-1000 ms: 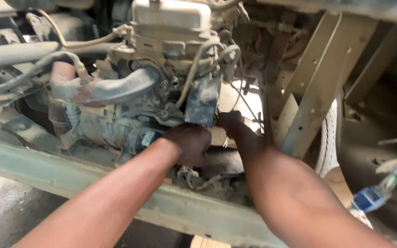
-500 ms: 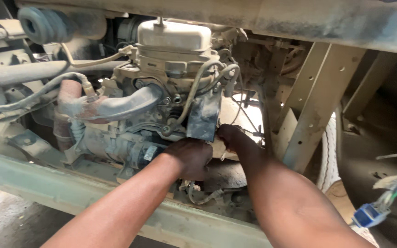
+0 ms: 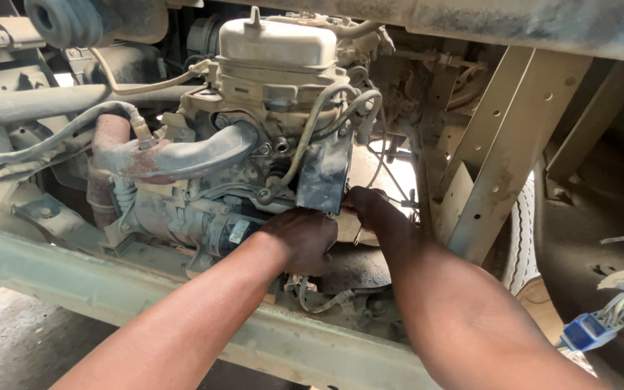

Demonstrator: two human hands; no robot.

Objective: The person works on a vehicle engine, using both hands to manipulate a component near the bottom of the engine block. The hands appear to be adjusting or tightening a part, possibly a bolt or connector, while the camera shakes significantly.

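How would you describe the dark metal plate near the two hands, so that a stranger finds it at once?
Start at the pale domed canister on top of the dusty engine. Follow the thin hoses straight down from it to the dark flat metal plate, just above the left hand and right hand. It alone is dark bluish-grey; neighbouring parts are dusty beige.

The view sits lower and closer than a second ago, so the dusty cream-coloured metal reservoir cap (image 3: 277, 43) now shows whole with its top stud, and a dark ribbed rubber hose (image 3: 74, 20) appears at the upper left. The blue plastic wiring connector (image 3: 588, 332) lies nearer the bottom right corner. The left hand (image 3: 299, 238) and right hand (image 3: 370, 209) press slightly closer under the dark square metal bracket (image 3: 323, 173).
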